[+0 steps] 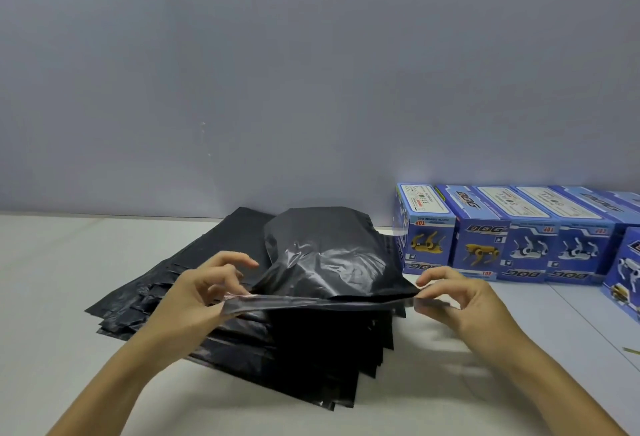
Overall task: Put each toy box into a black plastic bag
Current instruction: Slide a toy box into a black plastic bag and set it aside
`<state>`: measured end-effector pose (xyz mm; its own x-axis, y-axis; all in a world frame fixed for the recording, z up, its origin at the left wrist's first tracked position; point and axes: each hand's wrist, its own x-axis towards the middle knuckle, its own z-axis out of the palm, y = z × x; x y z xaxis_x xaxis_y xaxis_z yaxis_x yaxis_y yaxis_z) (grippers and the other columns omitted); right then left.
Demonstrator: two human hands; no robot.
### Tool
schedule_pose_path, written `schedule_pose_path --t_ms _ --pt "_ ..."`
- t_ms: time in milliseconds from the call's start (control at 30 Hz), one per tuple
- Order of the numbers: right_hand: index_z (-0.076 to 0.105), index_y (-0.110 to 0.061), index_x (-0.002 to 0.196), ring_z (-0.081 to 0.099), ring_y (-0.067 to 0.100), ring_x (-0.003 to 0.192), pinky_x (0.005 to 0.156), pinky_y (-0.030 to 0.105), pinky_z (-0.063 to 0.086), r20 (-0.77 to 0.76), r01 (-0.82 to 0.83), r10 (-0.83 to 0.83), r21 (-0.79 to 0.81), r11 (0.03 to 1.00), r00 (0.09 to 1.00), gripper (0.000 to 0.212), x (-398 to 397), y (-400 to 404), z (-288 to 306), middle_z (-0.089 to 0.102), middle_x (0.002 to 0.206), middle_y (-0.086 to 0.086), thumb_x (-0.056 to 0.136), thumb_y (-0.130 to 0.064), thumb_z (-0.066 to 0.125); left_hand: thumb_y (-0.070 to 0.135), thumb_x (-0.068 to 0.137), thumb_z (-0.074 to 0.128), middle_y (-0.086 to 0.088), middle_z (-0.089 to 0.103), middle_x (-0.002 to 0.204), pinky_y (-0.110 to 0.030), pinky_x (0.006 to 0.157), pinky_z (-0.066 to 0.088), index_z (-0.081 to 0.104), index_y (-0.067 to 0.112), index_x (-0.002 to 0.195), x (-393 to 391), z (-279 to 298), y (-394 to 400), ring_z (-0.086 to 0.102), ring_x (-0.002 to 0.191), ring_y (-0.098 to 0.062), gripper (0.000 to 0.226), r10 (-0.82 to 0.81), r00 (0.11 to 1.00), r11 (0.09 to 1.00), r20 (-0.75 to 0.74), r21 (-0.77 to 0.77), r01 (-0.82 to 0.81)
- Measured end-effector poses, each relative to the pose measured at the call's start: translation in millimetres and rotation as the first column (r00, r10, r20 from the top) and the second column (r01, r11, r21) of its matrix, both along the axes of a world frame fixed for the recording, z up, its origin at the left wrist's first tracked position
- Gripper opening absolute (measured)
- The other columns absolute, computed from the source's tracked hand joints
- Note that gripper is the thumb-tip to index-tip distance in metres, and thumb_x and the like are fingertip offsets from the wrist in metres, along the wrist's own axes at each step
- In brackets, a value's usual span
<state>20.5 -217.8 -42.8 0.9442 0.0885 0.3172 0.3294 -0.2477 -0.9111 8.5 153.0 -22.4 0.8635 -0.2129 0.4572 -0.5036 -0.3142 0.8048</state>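
Note:
A bulging black plastic bag (329, 255) lies on top of a stack of flat black bags (242, 342) in the middle of the table. Its shape suggests a box inside, though the contents are hidden. The near flap (318, 302) of this bag stretches between my hands. My left hand (204, 293) pinches the flap's left end. My right hand (460, 297) pinches its right end. A row of blue toy boxes (519, 238) printed with robot dogs stands along the wall at the right.
The table (52, 279) is pale, and its back edge meets a grey wall. One more blue box (623, 276) stands nearer at the far right edge. A small green scrap (631, 350) lies on the table at the right.

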Motion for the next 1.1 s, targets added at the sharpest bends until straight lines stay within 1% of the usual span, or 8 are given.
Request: schedule_pose_path --t_ms 100,233,300,433,533,667,867,1100 --pt "0.078 -0.011 0.073 0.062 0.021 0.103 0.083 0.016 0.048 0.066 0.049 -0.055 0.083 0.995 0.996 0.015 -1.2 5.0 2.0 0.064 0.108 0.001 0.076 0.003 0.076 0.019 0.087 0.066 0.008 0.068 0.126 -0.024 0.088 0.049 0.061 0.022 0.069 -0.1 -2.1 -7.1 0.063 0.114 -0.011 0.019 0.007 1.0 0.999 0.008 -0.047 -0.006" --pt "0.072 0.002 0.078 0.059 0.001 0.118 0.082 0.014 0.051 0.109 0.006 -0.025 0.166 0.986 0.994 0.018 -2.5 13.1 0.2 0.064 0.13 -0.016 0.083 0.017 0.064 0.029 0.1 0.047 -0.001 0.072 0.096 -0.01 0.068 0.04 0.059 0.025 0.083 0.9 -7.9 -16.5 0.056 0.073 -0.007 0.022 0.0 0.999 0.998 -0.04 -0.07 -0.003" --pt "0.07 0.0 0.079 0.063 0.001 0.116 0.083 0.01 0.05 0.095 -0.043 0.022 0.229 0.973 0.995 0.027 -4.7 17.4 -0.2 0.071 0.123 -0.01 0.086 0.021 0.056 0.032 0.102 0.041 -0.002 0.065 0.084 -0.017 0.076 0.044 0.061 0.024 0.093 2.2 -13.0 -17.6 0.057 0.075 -0.017 0.024 0.012 0.999 0.997 -0.05 -0.081 -0.016" --pt "0.066 -0.016 0.083 0.062 0.017 0.084 0.076 0.023 0.047 0.013 -0.025 0.023 0.179 0.984 1.0 0.025 -8.4 22.8 -0.6 0.068 0.08 0.003 0.096 0.003 0.055 0.033 0.103 0.034 -0.005 0.058 0.081 -0.041 0.086 0.047 0.058 0.024 0.097 5.9 -20.1 -18.8 0.059 0.08 -0.026 0.027 0.039 0.998 0.998 -0.047 -0.04 -0.041" --pt "0.067 -0.023 0.104 0.067 0.007 0.09 0.079 0.016 0.048 -0.087 0.074 -0.062 0.14 0.987 0.994 0.016 -8.3 25.5 -3.1 0.074 0.092 -0.005 0.1 -0.014 0.054 0.034 0.101 0.033 -0.006 0.056 0.075 -0.038 0.077 0.051 0.057 0.033 0.089 5.8 -20.1 -20.7 0.058 0.072 -0.022 0.027 0.056 0.997 0.998 -0.056 0.006 -0.056" --pt "0.064 -0.024 0.105 0.064 0.006 0.096 0.068 0.003 0.046 -0.114 0.135 -0.124 0.095 0.986 0.986 0.014 -10.9 27.7 1.8 0.071 0.102 -0.003 0.101 -0.019 0.052 0.033 0.101 0.033 0.006 0.056 0.071 -0.022 0.065 0.046 0.055 0.025 0.091 5.3 -19.1 -22.4 0.053 0.066 -0.007 0.026 0.077 0.997 0.997 -0.005 0.033 -0.076" --pt "0.063 -0.021 0.117 0.063 0.013 0.108 0.073 0.014 0.053 -0.151 0.159 -0.142 0.106 0.982 0.978 0.02 -12.2 32.1 6.6 0.071 0.109 0.0 0.103 -0.023 0.049 0.03 0.101 0.035 0.005 0.054 0.07 -0.018 0.057 0.039 0.054 0.027 0.086 4.6 -20.0 -36.7 0.046 0.062 -0.005 0.024 0.215 0.969 0.974 0.125 -0.099 -0.203" --pt "0.067 -0.012 0.103 0.067 0.02 0.097 0.067 0.019 0.053 -0.193 0.288 -0.286 -0.018 0.957 0.939 0.017 -4.2 38.4 -0.5 0.071 0.098 0.005 0.102 -0.022 0.054 0.019 0.103 0.049 0.003 0.059 0.061 -0.018 0.046 0.043 0.061 0.006 0.079 8.1 -24.7 -47.9 0.055 0.056 -0.007 0.03 0.272 0.957 0.947 -0.099 -0.146 -0.285"
